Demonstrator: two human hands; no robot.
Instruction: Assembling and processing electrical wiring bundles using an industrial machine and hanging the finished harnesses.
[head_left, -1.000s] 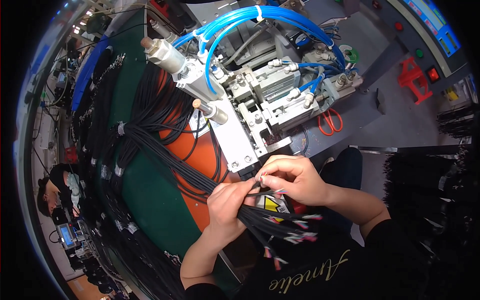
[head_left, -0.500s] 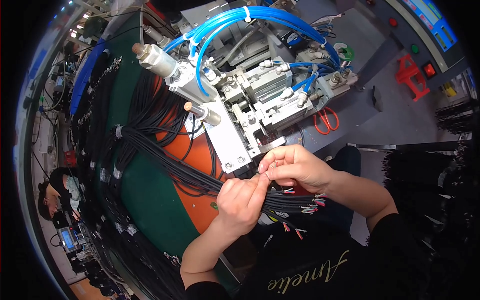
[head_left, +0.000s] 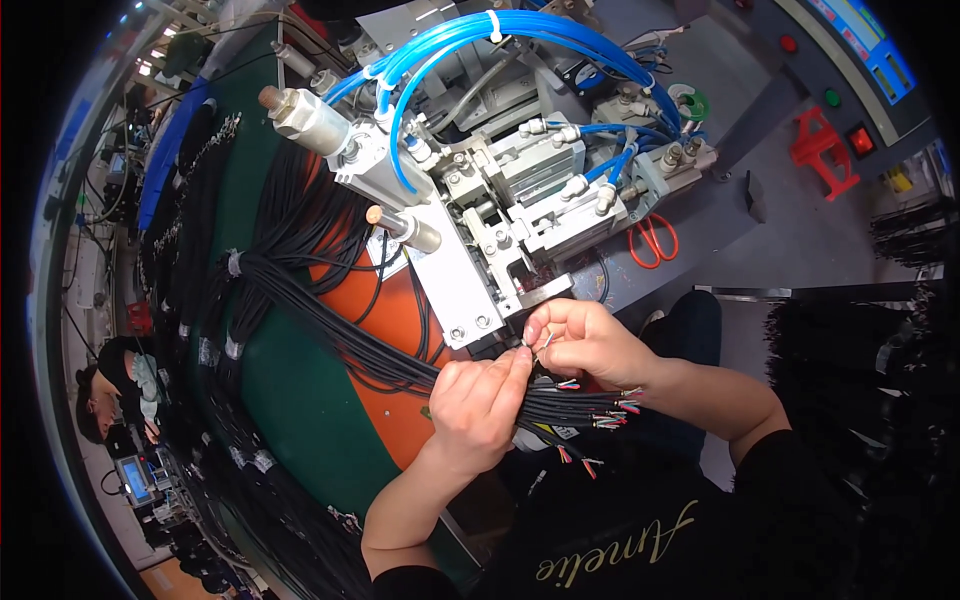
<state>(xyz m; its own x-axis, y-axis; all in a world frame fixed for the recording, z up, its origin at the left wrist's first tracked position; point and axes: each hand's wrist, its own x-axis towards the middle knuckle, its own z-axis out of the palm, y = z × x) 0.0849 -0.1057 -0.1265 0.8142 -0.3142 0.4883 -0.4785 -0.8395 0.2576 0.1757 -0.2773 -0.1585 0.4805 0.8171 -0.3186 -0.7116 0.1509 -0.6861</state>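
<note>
My left hand point(head_left: 478, 408) is closed over a bundle of black cables point(head_left: 375, 352), its thumb and forefinger pinching one cable near its end. Close against those fingertips, my right hand point(head_left: 588, 345) pinches the thin wires at that cable's tip, and a short pale wire end point(head_left: 547, 341) sticks up between its fingers. Which wires are gripped is too small to tell. Below my right hand, the other cable ends point(head_left: 612, 408) fan out, stripped to red, white, green and dark wires. Just beyond both hands stands a metal machine point(head_left: 455, 260) with pneumatic cylinders.
Blue air hoses point(head_left: 520, 28) arch over the machine. Orange-handled scissors point(head_left: 652, 242) lie at its right, near a red bracket point(head_left: 822, 155) and a control panel point(head_left: 870, 60). More black cables hang at left over a green mat point(head_left: 300, 420). Another person point(head_left: 110, 390) sits far left.
My right fingertips have drawn slightly apart from the left ones, and a pale wire end now shows between them. The fanned cable ends have shifted a little left.
</note>
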